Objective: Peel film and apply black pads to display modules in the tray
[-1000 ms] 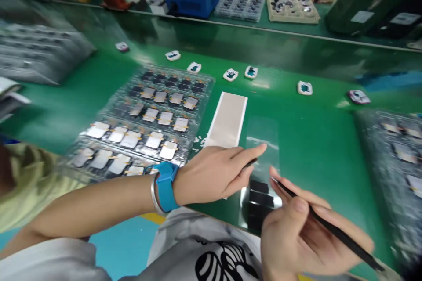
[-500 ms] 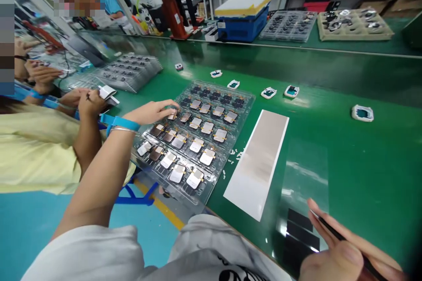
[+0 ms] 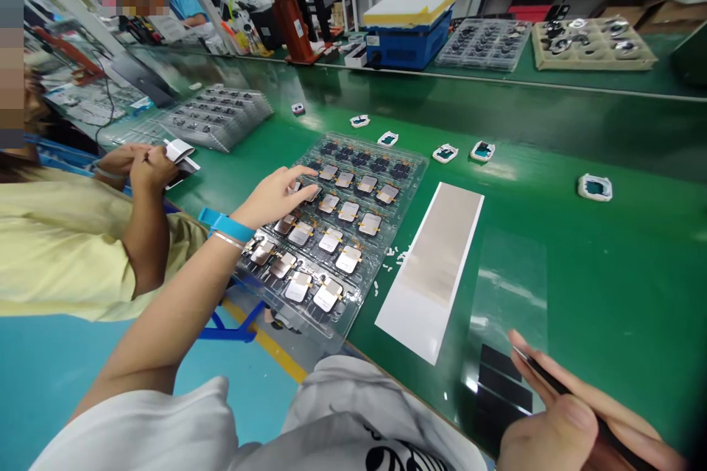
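Left hand (image 3: 276, 199) open, fingers spread, tips at plastic tray (image 3: 415, 176) of foil parts (image 3: 330, 240) on green worktop (image 3: 618, 294). Right hand (image 3: 552, 434) grip closed on black tweezers (image 3: 557, 386), just beside black strips (image 3: 500, 383) on clear film (image 3: 511, 287).

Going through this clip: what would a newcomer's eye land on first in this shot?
The large clear tray of foil-topped parts draws the eye first, at the centre of the green bench, with the left hand reaching over it and a blue wristband on that wrist. At lower right, the right hand grips a slim black tool, beside a long white strip.
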`<state>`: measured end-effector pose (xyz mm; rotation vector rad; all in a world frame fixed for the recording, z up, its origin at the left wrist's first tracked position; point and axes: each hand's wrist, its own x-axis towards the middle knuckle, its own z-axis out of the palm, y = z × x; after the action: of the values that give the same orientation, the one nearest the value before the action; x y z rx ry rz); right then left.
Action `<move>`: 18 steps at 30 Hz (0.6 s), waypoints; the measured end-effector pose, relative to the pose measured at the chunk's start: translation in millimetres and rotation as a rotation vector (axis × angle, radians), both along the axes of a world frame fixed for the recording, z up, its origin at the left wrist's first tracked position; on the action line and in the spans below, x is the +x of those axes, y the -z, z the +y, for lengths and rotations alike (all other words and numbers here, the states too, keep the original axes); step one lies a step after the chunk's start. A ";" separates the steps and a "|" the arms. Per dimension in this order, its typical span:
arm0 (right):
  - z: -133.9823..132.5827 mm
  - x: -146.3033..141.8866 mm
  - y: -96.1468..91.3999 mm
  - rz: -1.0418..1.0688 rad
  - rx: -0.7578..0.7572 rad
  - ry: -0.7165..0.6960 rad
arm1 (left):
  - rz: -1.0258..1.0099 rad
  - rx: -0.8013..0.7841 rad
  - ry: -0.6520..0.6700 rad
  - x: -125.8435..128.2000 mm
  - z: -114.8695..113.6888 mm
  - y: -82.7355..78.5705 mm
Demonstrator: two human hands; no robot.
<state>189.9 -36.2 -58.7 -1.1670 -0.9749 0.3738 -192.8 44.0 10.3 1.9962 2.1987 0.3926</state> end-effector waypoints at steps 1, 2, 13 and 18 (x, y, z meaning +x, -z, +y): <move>1.3 -1.2 0.9 -0.020 0.007 0.025 | -0.008 -0.002 0.006 0.8 0.5 1.4; 2.1 -2.4 1.3 -0.040 0.013 0.046 | -0.015 -0.007 0.012 2.0 1.3 2.7; -2.4 -6.1 -7.2 -0.138 -0.037 0.011 | -0.186 -0.306 0.462 72.1 -18.3 -26.8; -5.2 -9.3 -19.4 -0.126 0.057 -0.018 | -0.063 -0.387 0.583 93.1 -25.6 -33.5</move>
<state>180.7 -41.4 -39.3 -1.1409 -1.0995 0.2879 -99.7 18.4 43.7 2.2144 1.4130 -0.0444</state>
